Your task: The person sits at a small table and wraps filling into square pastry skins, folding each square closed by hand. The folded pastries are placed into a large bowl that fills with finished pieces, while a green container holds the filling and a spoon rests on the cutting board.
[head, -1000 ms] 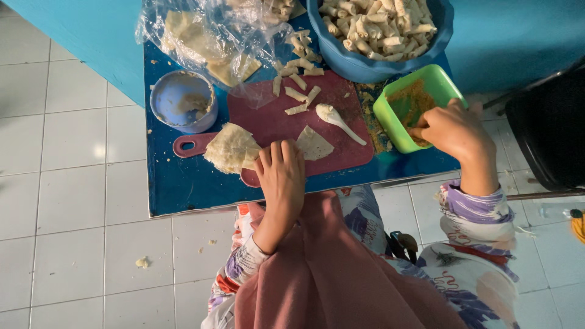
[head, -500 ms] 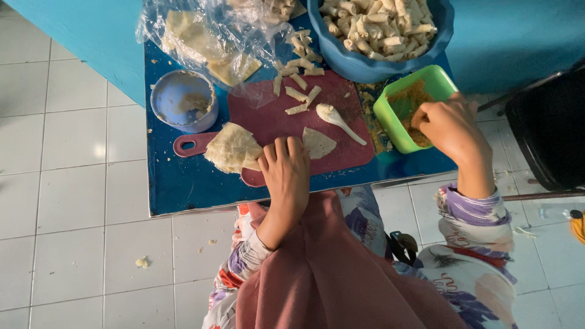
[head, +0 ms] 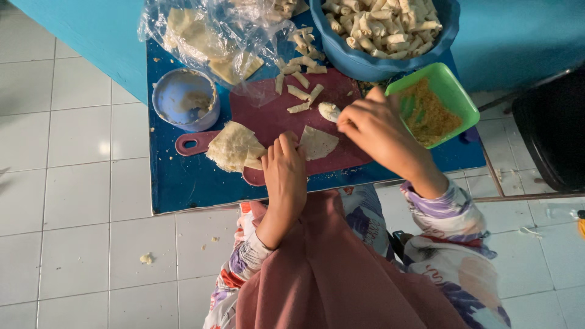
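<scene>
My left hand rests on the near edge of a dark red cutting board, fingertips touching a pale triangular wrapper. A stack of thin wrappers lies just to its left. My right hand hovers over the board's right side, fingers closed on the handle of a white spoon whose bowl points left. A green square tub of orange-brown filling stands right behind that hand. Several small finished rolls lie on the board's far part.
A big blue bowl holds many rolls at the back. A small blue cup with paste stands left. A clear plastic bag of wrappers lies behind. The low blue table sits on white tiles; a dark object is at the right.
My right hand has left the green tub and moved left over the board, taking hold of the spoon. My left hand stays by the triangular wrapper.
</scene>
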